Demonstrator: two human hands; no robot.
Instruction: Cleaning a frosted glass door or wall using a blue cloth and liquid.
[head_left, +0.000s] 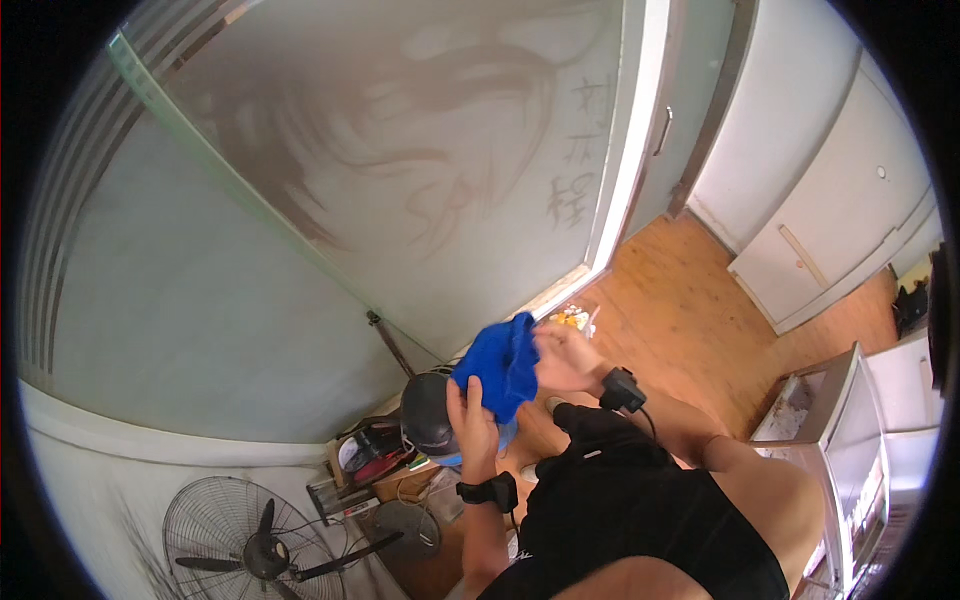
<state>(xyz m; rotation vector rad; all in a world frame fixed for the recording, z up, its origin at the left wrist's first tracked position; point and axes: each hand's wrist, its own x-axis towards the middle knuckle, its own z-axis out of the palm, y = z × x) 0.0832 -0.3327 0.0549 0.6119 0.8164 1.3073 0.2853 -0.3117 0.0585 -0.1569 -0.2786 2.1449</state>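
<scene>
A bunched blue cloth is held up in front of me. My left hand grips its lower left edge, with fingers spread against it. My right hand is at the cloth's right edge, slightly blurred; whether its fingers pinch the cloth cannot be told. Behind and below the cloth is a rounded black object, partly hidden by the cloth and my left hand. Both wrists wear black strapped devices with cables.
A black caged fan stands at the lower left beside a cluttered box. A frosted glass partition rises ahead. A bag with small items lies on the wooden floor. A white cabinet is at right.
</scene>
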